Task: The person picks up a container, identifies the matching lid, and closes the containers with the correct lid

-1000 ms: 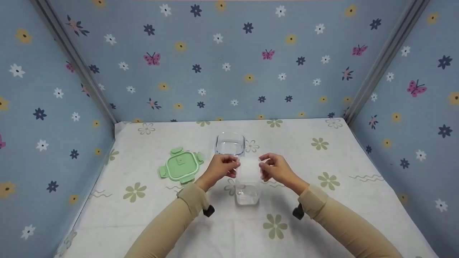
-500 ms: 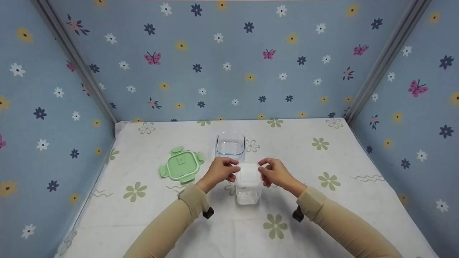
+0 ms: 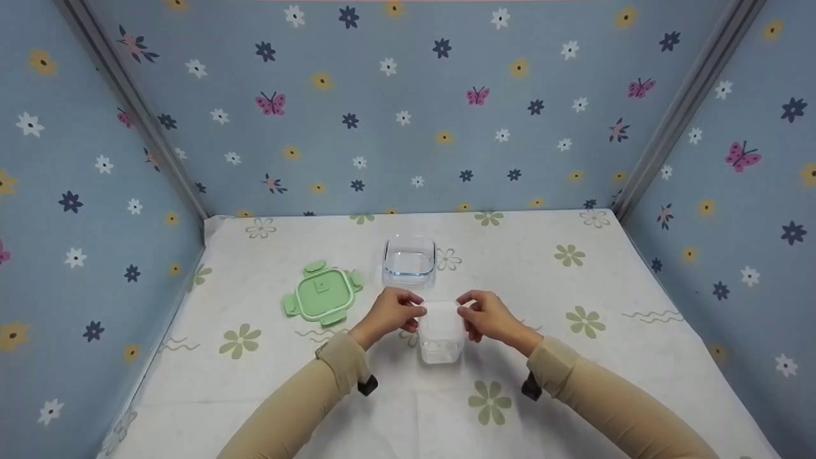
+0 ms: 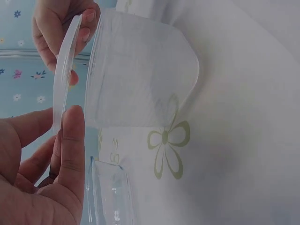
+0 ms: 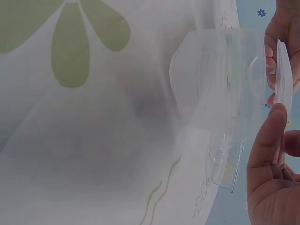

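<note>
Both hands pinch opposite edges of a translucent white lid point(image 3: 440, 313), the left hand point(image 3: 391, 315) on one side and the right hand point(image 3: 491, 319) on the other. Below the lid, a clear plastic container point(image 3: 440, 352) stands upright on the table. Seen from the left wrist, a narrow gap separates the lid point(image 4: 68, 63) from the rim of the container point(image 4: 140, 70). The right wrist view likewise has the lid point(image 5: 283, 75) just off the container's mouth point(image 5: 220, 77), thumb against its edge.
A clear glass container point(image 3: 409, 260) without a lid stands behind the hands. To the left lies a green lid point(image 3: 324, 294) with flaps on its sides. Patterned panels point(image 3: 408, 115) enclose the back and sides of the cloth-covered table point(image 3: 612, 389).
Both hands have brought the white lid down and nearer to the person, over the plastic container. The glass container now shows fully. The green lid has stayed put.
</note>
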Available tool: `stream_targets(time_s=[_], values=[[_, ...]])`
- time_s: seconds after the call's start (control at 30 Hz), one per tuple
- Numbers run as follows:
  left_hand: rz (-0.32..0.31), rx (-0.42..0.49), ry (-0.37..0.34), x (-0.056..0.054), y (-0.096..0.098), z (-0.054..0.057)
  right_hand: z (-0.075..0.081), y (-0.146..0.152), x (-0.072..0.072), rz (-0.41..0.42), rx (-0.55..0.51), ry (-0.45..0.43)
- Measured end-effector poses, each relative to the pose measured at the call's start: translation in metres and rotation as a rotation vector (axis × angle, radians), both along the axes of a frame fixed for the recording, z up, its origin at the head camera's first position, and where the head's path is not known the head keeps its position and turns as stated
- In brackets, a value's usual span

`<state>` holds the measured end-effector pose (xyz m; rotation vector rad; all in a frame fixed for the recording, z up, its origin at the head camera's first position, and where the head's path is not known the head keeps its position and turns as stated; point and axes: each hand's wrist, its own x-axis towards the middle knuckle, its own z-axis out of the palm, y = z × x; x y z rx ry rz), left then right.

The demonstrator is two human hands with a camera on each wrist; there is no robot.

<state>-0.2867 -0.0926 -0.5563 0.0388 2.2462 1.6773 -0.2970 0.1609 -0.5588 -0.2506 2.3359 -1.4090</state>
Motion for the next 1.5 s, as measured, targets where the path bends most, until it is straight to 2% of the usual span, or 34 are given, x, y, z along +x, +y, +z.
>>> stream_targets(time_s=[0.33,0.67,1.33,1.5], values=[[-0.021,-0.014,0.033,0.005,-0.002,-0.004,-0.005,0.000,0.004,0.027,0.011,0.025],[-0.031,-0.061,0.029,0.006,-0.001,-0.007,-0.008,0.000,0.008,0.034,0.039,0.027],[-0.036,-0.009,0.002,0.006,0.000,-0.017,-0.015,0.001,0.010,0.036,0.057,0.054],[-0.040,-0.027,-0.003,0.006,0.000,-0.016,-0.014,0.000,0.009,0.021,0.088,0.037]])
